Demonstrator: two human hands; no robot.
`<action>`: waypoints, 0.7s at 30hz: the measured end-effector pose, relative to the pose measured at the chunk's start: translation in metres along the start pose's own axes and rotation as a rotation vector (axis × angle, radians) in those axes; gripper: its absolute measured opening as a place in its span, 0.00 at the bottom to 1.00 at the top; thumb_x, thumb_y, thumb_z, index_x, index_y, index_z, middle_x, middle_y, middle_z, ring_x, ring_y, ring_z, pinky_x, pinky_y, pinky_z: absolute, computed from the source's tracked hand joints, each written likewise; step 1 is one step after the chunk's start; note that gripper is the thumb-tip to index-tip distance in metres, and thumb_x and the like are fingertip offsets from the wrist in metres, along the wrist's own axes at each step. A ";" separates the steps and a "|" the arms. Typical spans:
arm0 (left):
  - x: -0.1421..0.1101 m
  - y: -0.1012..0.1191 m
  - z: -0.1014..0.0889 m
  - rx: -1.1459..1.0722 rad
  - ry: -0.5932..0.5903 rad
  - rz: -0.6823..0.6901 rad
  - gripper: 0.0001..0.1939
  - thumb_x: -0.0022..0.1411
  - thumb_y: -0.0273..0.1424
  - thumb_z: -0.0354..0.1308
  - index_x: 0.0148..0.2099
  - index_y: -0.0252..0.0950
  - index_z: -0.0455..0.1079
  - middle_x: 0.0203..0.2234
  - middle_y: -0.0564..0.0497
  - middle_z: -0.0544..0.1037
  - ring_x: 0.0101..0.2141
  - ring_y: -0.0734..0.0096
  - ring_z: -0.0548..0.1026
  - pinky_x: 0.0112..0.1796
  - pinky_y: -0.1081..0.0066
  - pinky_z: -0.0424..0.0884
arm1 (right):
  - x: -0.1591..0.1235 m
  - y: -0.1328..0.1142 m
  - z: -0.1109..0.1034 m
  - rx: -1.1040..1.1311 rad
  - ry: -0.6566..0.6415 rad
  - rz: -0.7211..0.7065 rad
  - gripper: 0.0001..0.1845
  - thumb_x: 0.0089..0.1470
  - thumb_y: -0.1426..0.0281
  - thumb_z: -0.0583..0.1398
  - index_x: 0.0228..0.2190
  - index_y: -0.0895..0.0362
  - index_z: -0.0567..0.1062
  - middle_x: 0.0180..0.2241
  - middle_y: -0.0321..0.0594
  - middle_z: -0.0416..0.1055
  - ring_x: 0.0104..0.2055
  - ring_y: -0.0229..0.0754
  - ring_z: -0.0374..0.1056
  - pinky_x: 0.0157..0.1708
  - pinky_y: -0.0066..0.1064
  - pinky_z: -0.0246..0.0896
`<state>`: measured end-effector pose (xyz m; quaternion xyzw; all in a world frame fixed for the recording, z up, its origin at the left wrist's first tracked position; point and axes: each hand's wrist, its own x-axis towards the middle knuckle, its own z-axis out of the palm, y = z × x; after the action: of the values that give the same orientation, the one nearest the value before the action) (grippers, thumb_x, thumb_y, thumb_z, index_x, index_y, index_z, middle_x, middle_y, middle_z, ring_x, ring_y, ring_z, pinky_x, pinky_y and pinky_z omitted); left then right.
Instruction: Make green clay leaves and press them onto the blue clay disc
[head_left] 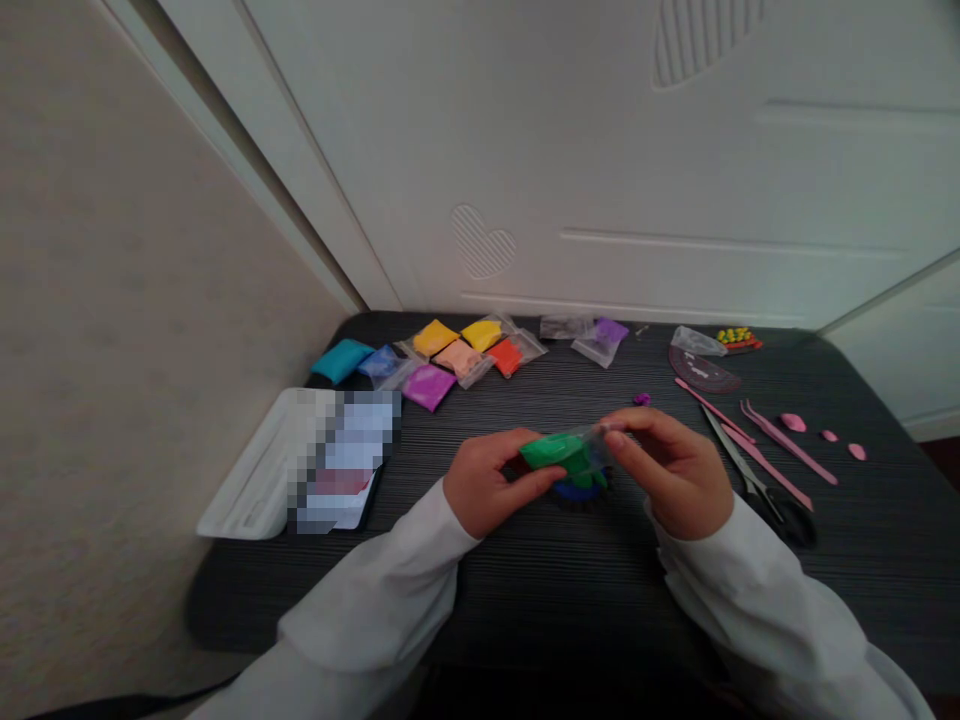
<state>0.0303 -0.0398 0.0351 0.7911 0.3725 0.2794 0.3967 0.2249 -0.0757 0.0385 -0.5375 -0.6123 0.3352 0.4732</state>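
Between my two hands is a small clear bag of green modelling clay [553, 451], held above the table. My left hand [491, 482] grips its clay-filled end, thumb below and fingers behind. The fingertips of my right hand [679, 475] pinch the clear plastic at the other end. Below the bag, partly hidden by it, sits a round blue piece [579, 492] with some green on it. A little lump of purple clay [642, 399] lies just beyond my right hand.
Several bagged clays, among them an orange packet [435, 338], lie at the back. Scissors [757, 480], pink tweezers [787, 440] and a pink tool [772, 468] are on the right, near pink clay bits [793, 422]. A white tray [251, 475] and a blurred-out phone-like device [352, 470] stand left.
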 end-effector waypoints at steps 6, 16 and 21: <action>0.000 -0.001 0.003 0.068 0.007 0.067 0.11 0.53 0.35 0.54 0.36 0.34 0.69 0.28 0.52 0.75 0.28 0.77 0.71 0.31 0.77 0.64 | 0.000 -0.001 0.002 0.003 0.014 -0.047 0.04 0.50 0.72 0.55 0.30 0.53 0.69 0.30 0.34 0.66 0.33 0.35 0.63 0.34 0.30 0.58; 0.001 0.007 0.001 0.027 -0.049 0.004 0.12 0.53 0.37 0.54 0.33 0.32 0.69 0.25 0.50 0.74 0.25 0.75 0.70 0.29 0.76 0.65 | -0.004 0.001 0.010 -0.154 0.101 -0.138 0.06 0.50 0.75 0.54 0.31 0.53 0.66 0.28 0.32 0.64 0.29 0.32 0.61 0.29 0.25 0.57; -0.003 0.003 0.006 -0.106 -0.061 -0.101 0.12 0.52 0.38 0.54 0.32 0.33 0.69 0.23 0.51 0.73 0.24 0.75 0.70 0.27 0.75 0.66 | -0.006 0.005 0.010 -0.225 0.133 -0.171 0.07 0.50 0.74 0.54 0.34 0.52 0.67 0.31 0.33 0.65 0.30 0.32 0.62 0.31 0.25 0.58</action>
<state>0.0348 -0.0462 0.0341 0.7574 0.3842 0.2540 0.4628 0.2169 -0.0794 0.0295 -0.5541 -0.6569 0.1865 0.4761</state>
